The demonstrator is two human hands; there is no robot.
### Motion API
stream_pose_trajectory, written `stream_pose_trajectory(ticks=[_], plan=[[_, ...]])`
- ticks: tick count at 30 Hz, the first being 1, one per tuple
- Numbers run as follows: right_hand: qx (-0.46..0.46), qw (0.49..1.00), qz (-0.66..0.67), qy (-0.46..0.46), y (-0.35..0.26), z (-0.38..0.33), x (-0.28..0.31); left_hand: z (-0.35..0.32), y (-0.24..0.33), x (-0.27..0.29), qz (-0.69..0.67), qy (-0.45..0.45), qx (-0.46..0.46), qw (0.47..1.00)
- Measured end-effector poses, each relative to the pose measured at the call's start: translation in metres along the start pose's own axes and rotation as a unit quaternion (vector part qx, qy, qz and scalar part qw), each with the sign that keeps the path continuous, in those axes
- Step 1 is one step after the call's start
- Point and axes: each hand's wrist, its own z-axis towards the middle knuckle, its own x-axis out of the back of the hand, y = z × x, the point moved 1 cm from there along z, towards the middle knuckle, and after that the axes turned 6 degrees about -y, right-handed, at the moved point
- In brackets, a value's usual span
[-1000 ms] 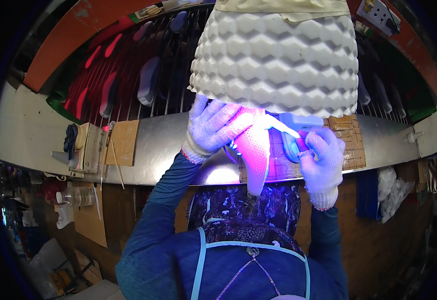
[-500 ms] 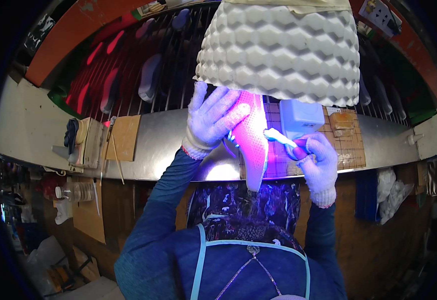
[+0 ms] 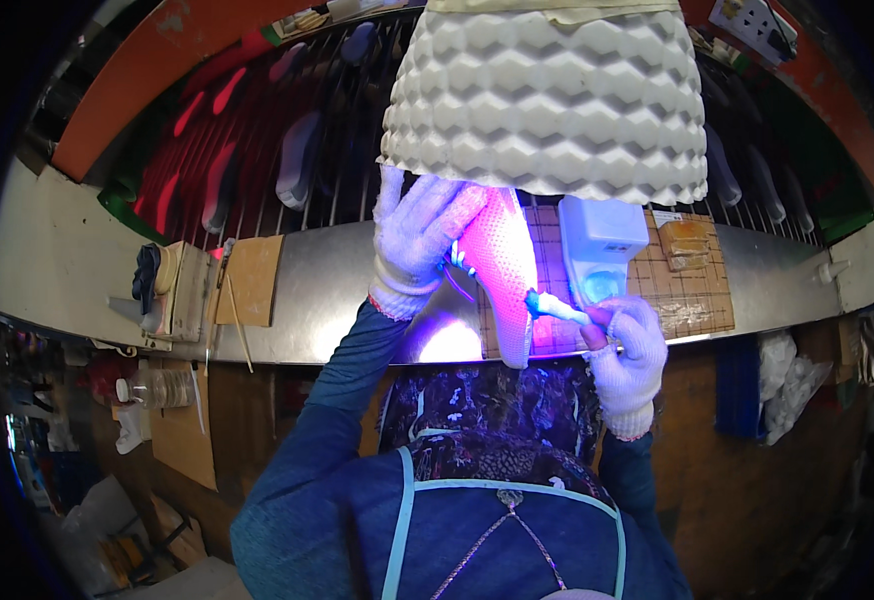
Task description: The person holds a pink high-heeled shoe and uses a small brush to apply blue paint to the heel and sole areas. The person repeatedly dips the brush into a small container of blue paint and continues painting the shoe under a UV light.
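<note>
Both hands wear white knit gloves. Left hand (image 3: 422,235) wraps closed around the top of a mesh shoe upper (image 3: 502,270) glowing pink beneath the textured lampshade (image 3: 547,100). Right hand (image 3: 629,345) pinches a small brush (image 3: 557,305), its tip touching the upper's edge.

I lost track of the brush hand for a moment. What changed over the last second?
The right hand dropped lower and swung the brush round, so its tip now touches the shoe piece's right edge. The left hand still holds that piece under the lampshade, in the same purple glow.
</note>
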Motion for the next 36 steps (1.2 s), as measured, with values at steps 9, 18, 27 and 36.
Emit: stream_pose_trajectory(ticks=[9,18,27,36], plan=[[-0.183,0.941,0.282,0.028,0.004,0.016,-0.026,-0.012,-0.010,-0.031,0.081,0.042,0.042,0.995],[-0.216,0.953,0.212,0.004,-0.013,-0.012,-0.005,-0.036,-0.035,-0.036,0.121,-0.001,0.065,0.991],[-0.150,0.985,0.080,0.036,-0.006,-0.001,-0.015,-0.022,-0.022,-0.027,0.114,0.011,0.056,0.992],[-0.086,0.995,0.019,0.054,0.007,0.030,-0.020,-0.019,-0.019,-0.024,0.106,0.008,0.046,0.993]])
